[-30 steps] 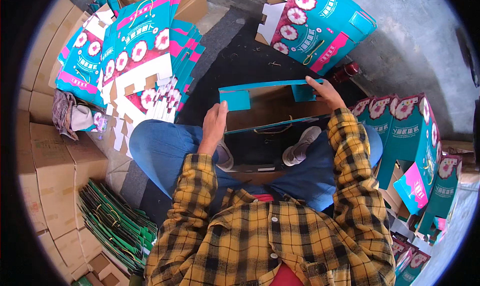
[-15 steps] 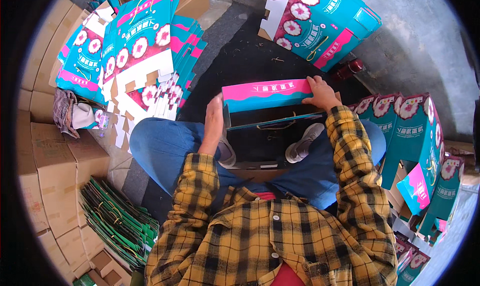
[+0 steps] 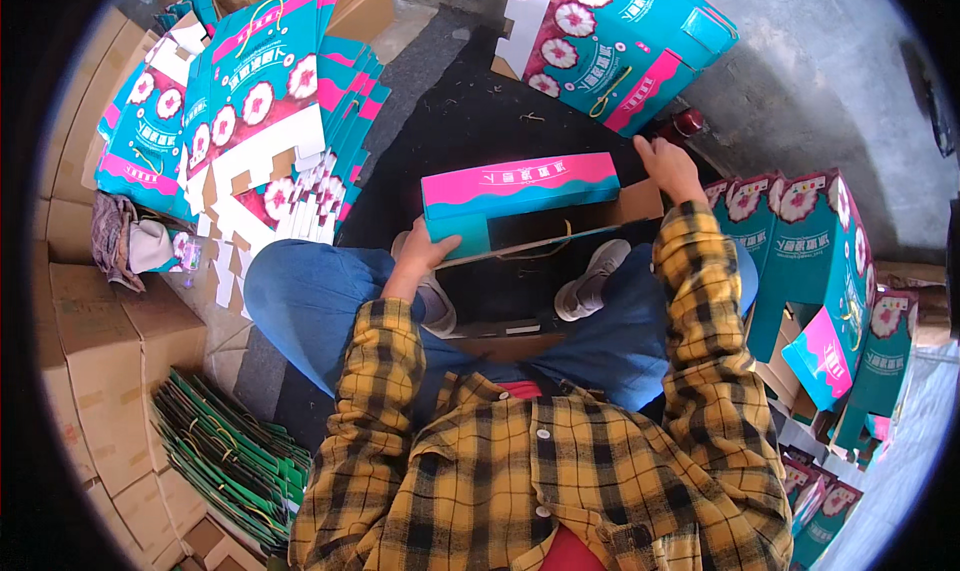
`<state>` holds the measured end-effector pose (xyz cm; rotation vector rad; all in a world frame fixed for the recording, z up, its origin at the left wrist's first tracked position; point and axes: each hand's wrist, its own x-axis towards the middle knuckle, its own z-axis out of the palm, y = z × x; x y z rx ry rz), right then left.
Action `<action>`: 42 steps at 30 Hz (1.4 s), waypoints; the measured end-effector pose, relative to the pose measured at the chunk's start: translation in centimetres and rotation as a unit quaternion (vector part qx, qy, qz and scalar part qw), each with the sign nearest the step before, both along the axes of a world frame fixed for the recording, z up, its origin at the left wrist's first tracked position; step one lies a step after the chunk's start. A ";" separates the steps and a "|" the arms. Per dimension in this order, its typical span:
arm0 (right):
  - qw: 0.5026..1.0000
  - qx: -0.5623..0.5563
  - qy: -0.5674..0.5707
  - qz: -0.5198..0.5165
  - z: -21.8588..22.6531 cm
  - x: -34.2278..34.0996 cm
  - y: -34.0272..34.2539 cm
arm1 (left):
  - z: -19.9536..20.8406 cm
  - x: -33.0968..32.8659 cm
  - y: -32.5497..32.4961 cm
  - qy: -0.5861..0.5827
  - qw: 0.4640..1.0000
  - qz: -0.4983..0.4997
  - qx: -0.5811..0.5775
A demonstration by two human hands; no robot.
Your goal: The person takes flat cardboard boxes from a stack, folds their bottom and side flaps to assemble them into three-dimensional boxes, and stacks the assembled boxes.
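Note:
A teal and pink cardboard gift box (image 3: pixel 522 179) stands between my legs, its brown inside and a yellow cord handle showing on the near side. My left hand (image 3: pixel 425 251) grips its left end, the thumb lying over a teal flap (image 3: pixel 462 233) that is folded inward. At the right end a brown flap (image 3: pixel 640 201) sticks outward. Just beyond that flap is my right hand (image 3: pixel 676 171), off the pink top, with its fingers partly stretched and apart and nothing visible in them.
Flat printed carton blanks (image 3: pixel 255 91) are piled at the far left. A box (image 3: pixel 625 46) lies beyond my right hand, beside a dark red flask (image 3: pixel 682 124). Formed boxes (image 3: pixel 815 241) stand at right. Green folded bags (image 3: pixel 230 451) and brown cartons (image 3: pixel 100 371) line the left.
My left hand has moved from the outer left side onto the flap, which now folds inward. My right hand has left the pink top and moved right, and the right flap now stands out.

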<state>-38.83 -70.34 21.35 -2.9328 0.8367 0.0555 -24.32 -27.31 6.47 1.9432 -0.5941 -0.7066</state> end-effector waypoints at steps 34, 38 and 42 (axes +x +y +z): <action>0.871 0.370 0.256 0.195 2.0 -1.2 9.0 | -2.7 0.0 2.4 0.031 0.998 0.050 -0.024; 0.929 0.270 0.194 0.161 1.0 0.5 8.2 | -1.7 -0.3 2.6 0.142 0.980 0.141 -0.023; 0.998 0.045 -0.034 -0.032 -3.7 -1.6 6.2 | 4.4 -1.4 -0.6 0.382 0.892 0.240 -0.025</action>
